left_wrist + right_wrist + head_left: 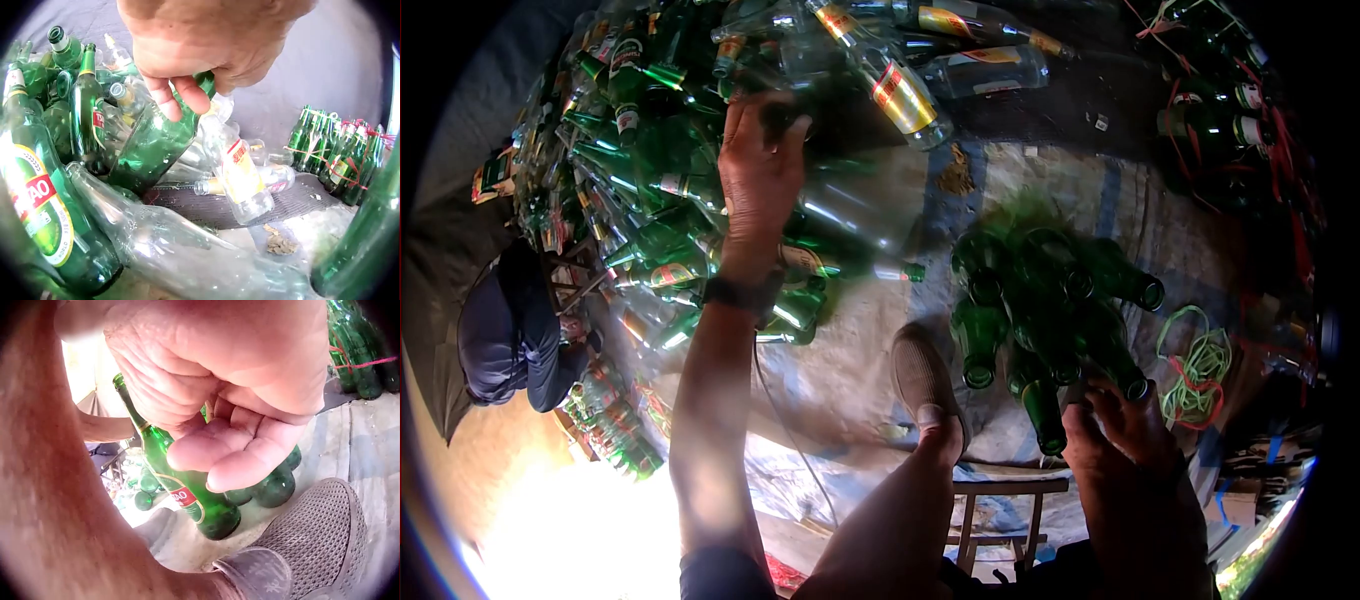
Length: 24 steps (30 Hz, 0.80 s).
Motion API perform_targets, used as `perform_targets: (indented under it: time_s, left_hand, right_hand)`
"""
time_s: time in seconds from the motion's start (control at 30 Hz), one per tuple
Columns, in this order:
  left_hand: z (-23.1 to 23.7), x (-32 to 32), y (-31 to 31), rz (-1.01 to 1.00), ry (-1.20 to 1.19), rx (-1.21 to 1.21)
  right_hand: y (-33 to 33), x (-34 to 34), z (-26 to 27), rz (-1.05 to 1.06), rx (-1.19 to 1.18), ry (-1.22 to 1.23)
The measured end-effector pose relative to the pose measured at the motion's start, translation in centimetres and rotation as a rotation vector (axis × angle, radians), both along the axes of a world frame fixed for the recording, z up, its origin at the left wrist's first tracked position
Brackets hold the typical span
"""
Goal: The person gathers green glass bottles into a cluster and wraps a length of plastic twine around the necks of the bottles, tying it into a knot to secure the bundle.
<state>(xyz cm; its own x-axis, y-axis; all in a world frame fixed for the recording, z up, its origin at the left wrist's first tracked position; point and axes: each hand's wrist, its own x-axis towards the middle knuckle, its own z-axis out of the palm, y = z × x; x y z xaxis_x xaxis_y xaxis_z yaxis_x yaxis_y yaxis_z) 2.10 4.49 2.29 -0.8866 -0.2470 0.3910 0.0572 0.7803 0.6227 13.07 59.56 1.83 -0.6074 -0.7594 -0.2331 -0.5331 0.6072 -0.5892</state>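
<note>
My left hand reaches into a big heap of bottles. In the left wrist view its fingers pinch the neck of a tilted green bottle, whose base points down among the others. Clear bottles lie beside it, one with a yellow and red label. My right hand is low on the right, at the near side of a group of upright green bottles. Its fingers curl around a green bottle neck, mostly hidden by the palm. A labelled green bottle stands just behind that hand.
A coil of green and red twine lies right of the upright bottles. Bundles of tied bottles stand at the far right. My shoe rests on the ground sheet. Another person sits at the left, and a wooden stool is below.
</note>
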Motion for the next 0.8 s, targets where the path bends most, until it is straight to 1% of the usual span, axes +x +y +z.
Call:
perform_targets:
  time_s: [0.03, 0.07, 0.1, 0.17, 0.27, 0.3, 0.37, 0.4, 0.47, 0.5, 0.53, 0.57, 0.6, 0.63, 0.67, 0.7, 0.8]
  left_hand:
    - [0.1, 0.1, 0.1, -0.002, 0.012, 0.083]
    - [0.3, 0.2, 0.2, -0.003, 0.013, 0.084]
    - [0.4, 0.4, 0.5, 0.005, 0.016, 0.064]
    - [0.8, 0.7, 0.8, 0.011, 0.018, 0.045]
    - [1.3, 1.4, 1.1, 0.022, 0.068, 0.072]
    - [1.8, 1.8, 1.4, 0.045, 0.062, 0.140]
    - [2.9, 2.8, 2.2, 0.088, 0.045, 0.233]
    - [3.7, 3.3, 2.7, 0.086, 0.042, 0.236]
    - [5.2, 4.5, 3.9, 0.129, 0.054, 0.229]
    - [5.9, 5.2, 4.5, 0.145, 0.079, 0.253]
    - [6.8, 6.0, 5.1, 0.144, 0.077, 0.254]
    - [7.8, 7.0, 5.9, 0.225, 0.044, 0.313]
    - [8.5, 8.1, 6.5, 0.306, 0.009, 0.371]
    - [8.9, 9.0, 7.1, 0.305, 0.008, 0.371]
    - [9.3, 9.8, 7.6, 0.283, 0.074, 0.390]
    - [9.6, 10.7, 8.1, 0.262, 0.141, 0.409]
    - [10.1, 13.9, 9.2, 0.298, 0.160, 0.362]
  right_hand:
    - [0.2, -0.1, 0.0, 0.018, -0.002, -0.046]
    - [0.3, -0.2, 0.0, 0.037, -0.004, -0.091]
    - [0.4, 0.0, 0.0, 0.036, -0.002, -0.091]
    - [0.6, 0.7, 0.1, -0.017, -0.043, 0.018]
    - [-1.1, 0.0, 1.9, -0.051, -0.030, -0.011]
    - [-1.3, -0.3, 2.2, -0.054, -0.029, -0.013]
    - [-1.5, -0.6, 2.6, -0.248, -0.047, -0.366]
    - [-1.6, -0.5, 2.8, -0.250, -0.045, -0.368]
    - [-1.6, -0.3, 3.0, -0.241, -0.103, -0.267]
    - [-1.6, -0.2, 2.9, -0.243, -0.102, -0.269]
    - [-1.6, -0.2, 2.7, -0.217, -0.159, -0.235]
    - [-1.5, -0.2, 2.6, -0.191, -0.216, -0.202]
    - [-2.0, -0.5, 2.8, -0.193, -0.215, -0.203]
    - [-2.8, -0.9, 3.1, -0.248, -0.206, -0.257]
    - [-3.2, -1.1, 3.4, -0.303, -0.197, -0.311]
    - [-3.3, -1.2, 3.5, -0.304, -0.198, -0.312]
    - [-3.2, -1.0, 3.4, -0.287, -0.205, -0.291]
